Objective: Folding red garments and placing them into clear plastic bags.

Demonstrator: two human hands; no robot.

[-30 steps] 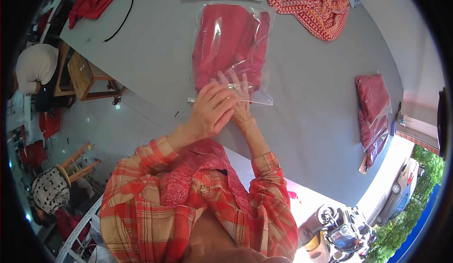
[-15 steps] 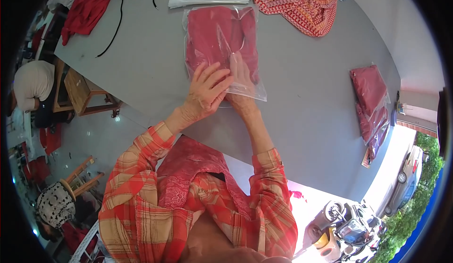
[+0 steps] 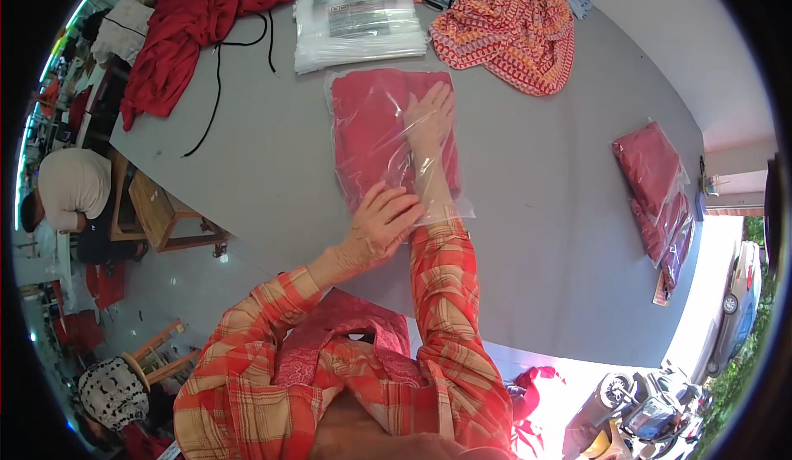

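Observation:
A clear plastic bag [image 3: 470, 209] lies flat on the grey table, its open end toward me, with a folded red garment [image 3: 371, 122] inside. My right hand [image 3: 430, 117] is inside the bag up to past the wrist, lying flat on the right part of the garment with its fingers stretched toward the far end. On top of the bag's near edge rests my left hand [image 3: 383, 221], fingers extended and slightly bent, close beside my right forearm. What lies under the left palm is hidden.
Beyond the bag lies a stack of clear plastic bags [image 3: 359, 27]. A red cloth [image 3: 190, 31] with black cords is at the far left, a patterned orange cloth [image 3: 511, 31] at the far right. Filled bags [image 3: 652, 171] lie by the right edge. Someone bends over [image 3: 74, 184] at left.
My right hand has pushed much deeper into the bag, from its mouth to the garment's far right. My left hand stays at the near edge. The view has tilted, showing more of the table's far side.

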